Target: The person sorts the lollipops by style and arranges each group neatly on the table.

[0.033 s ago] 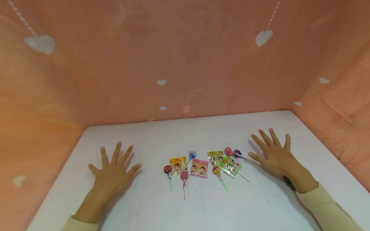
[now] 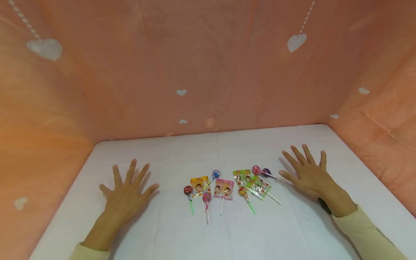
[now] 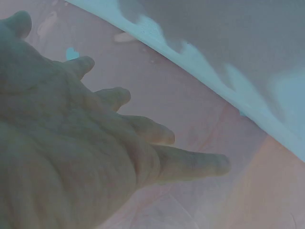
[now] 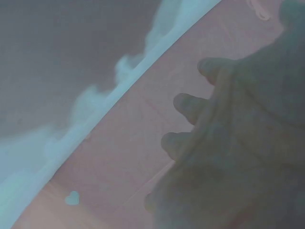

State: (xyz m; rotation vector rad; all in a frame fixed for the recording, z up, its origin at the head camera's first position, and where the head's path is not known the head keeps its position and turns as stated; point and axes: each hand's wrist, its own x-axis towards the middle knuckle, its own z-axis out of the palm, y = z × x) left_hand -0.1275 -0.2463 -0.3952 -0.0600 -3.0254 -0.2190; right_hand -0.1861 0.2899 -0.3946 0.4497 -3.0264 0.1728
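Observation:
My left hand [image 2: 125, 198] is spread with straight fingers over the left part of the white table, holding nothing. On the other side my right hand [image 2: 310, 177] is spread likewise, its thumb close to a white lollipop stick; whether they touch I cannot tell. Between the hands lie several wrapped lollipops: a dark red one [image 2: 188, 190], a blue one [image 2: 216, 174], a pink round one [image 2: 206, 197], a yellow flat packet [image 2: 199, 183], a pink flat packet [image 2: 224, 187], two green packets [image 2: 261, 188], an orange one [image 2: 242, 192], a pinkish-red one [image 2: 256, 169] and a purple one [image 2: 267, 172].
A white cloth covers the table [image 2: 182, 238]. Orange-pink fabric [image 2: 136, 79] with white hearts hangs behind it and along both sides. Bare palms fill much of both wrist views, with the table edge [image 3: 190, 67] running diagonally.

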